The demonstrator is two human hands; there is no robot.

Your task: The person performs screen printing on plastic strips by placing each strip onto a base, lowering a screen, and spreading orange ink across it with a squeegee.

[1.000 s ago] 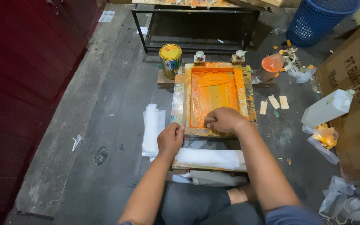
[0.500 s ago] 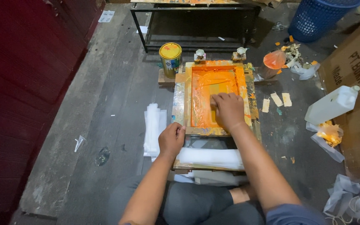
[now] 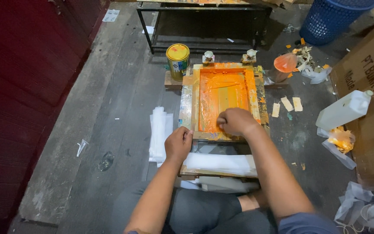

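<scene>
A wooden printing screen frame (image 3: 187, 99) lies on the floor in front of me, and its mesh (image 3: 221, 89) is covered in orange ink. My right hand (image 3: 236, 121) is a closed fist pressed on the mesh near the frame's near edge, gripping a scraper that the fingers mostly hide. My left hand (image 3: 178, 143) clasps the frame's near left corner. Under the near edge lies a white sheet (image 3: 219, 164) on a wooden board. My folded legs are just below it.
A yellow-lidded paint can (image 3: 178, 60) stands at the frame's far left corner. A stack of white sheets (image 3: 160, 132) lies to the left. On the right are an orange ink cup (image 3: 284, 65), a white jug (image 3: 343, 110), a cardboard box (image 3: 369, 78) and a blue basket (image 3: 330, 19). A black metal stand (image 3: 204, 26) is beyond, with a red wall (image 3: 22, 65) at left.
My right hand pushed away across the orange mesh, then drew back toward the near edge. My left hand stayed on the frame's corner.
</scene>
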